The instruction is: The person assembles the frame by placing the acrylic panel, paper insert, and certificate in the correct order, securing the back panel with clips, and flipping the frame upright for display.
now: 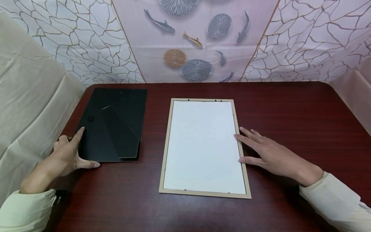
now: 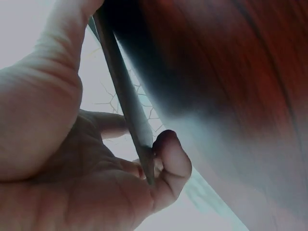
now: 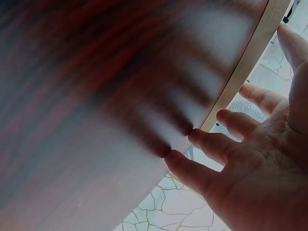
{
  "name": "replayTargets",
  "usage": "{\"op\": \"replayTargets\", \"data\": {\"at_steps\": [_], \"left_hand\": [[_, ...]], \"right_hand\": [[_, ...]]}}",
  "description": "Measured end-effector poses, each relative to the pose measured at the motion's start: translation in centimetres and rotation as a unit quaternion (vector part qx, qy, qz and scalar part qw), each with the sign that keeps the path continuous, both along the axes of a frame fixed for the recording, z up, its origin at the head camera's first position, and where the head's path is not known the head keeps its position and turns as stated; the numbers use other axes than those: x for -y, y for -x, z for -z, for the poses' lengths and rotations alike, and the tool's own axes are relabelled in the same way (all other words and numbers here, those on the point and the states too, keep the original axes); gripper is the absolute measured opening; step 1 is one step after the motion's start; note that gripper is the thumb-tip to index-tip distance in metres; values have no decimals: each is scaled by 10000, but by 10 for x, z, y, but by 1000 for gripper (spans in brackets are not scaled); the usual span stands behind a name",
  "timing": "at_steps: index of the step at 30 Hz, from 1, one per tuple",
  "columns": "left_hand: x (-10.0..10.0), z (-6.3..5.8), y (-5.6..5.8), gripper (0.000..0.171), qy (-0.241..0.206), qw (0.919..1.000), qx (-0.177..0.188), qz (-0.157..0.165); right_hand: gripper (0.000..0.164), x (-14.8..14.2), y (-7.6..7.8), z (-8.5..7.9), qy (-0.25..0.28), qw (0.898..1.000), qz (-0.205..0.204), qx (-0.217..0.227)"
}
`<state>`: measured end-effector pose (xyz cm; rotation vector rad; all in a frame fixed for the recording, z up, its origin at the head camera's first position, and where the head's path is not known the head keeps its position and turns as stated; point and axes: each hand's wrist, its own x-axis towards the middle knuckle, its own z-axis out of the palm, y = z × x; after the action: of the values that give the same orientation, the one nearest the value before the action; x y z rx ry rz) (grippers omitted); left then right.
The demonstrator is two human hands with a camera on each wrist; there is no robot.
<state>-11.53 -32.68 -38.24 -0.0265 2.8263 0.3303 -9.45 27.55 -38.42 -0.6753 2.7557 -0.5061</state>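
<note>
At the left of the head view lies a black picture-frame back panel point(image 1: 127, 100) with a fold-out stand point(image 1: 118, 132) on its upper face. My left hand point(image 1: 65, 156) grips its near left corner, index finger and thumb spread along two edges. In the left wrist view the panel's edge point(image 2: 120, 82) runs between the fingers, with the little finger curled around it. A light wooden picture frame point(image 1: 165, 154) lies at the centre, a white sheet point(image 1: 204, 145) filling it. My right hand point(image 1: 271, 153) touches the frame's right side with extended fingertips, some resting on the table.
Both pieces are on a dark red-brown wooden table point(image 1: 292, 112) with rounded far corners. Behind it hangs a patterned cloth point(image 1: 191, 42) with fish and crackle lines. Pale cloth point(image 1: 32, 96) drapes along the left side, and more point(image 1: 356, 87) hangs at the right.
</note>
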Motion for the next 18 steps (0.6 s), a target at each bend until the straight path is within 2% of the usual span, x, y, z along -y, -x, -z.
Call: {"op": "replayTargets", "data": {"at_steps": [4, 8, 12, 15, 18], "left_hand": [[-2, -1, -2, 149, -233, 9997, 30, -50], [-5, 2, -4, 155, -545, 9980, -184, -274], [-6, 5, -6, 156, -626, 9962, -494, -359], [-6, 10, -7, 152, -571, 9955, -736, -199], [-8, 13, -8, 150, -736, 9929, -927, -90]], "right_hand": [[76, 0, 0, 0, 6, 10000, 13, 23], [76, 0, -1, 0, 5, 10000, 28, 22], [76, 0, -2, 0, 22, 10000, 46, 14], [76, 0, -2, 0, 28, 10000, 40, 8], [76, 0, -2, -1, 26, 10000, 29, 9]]}}
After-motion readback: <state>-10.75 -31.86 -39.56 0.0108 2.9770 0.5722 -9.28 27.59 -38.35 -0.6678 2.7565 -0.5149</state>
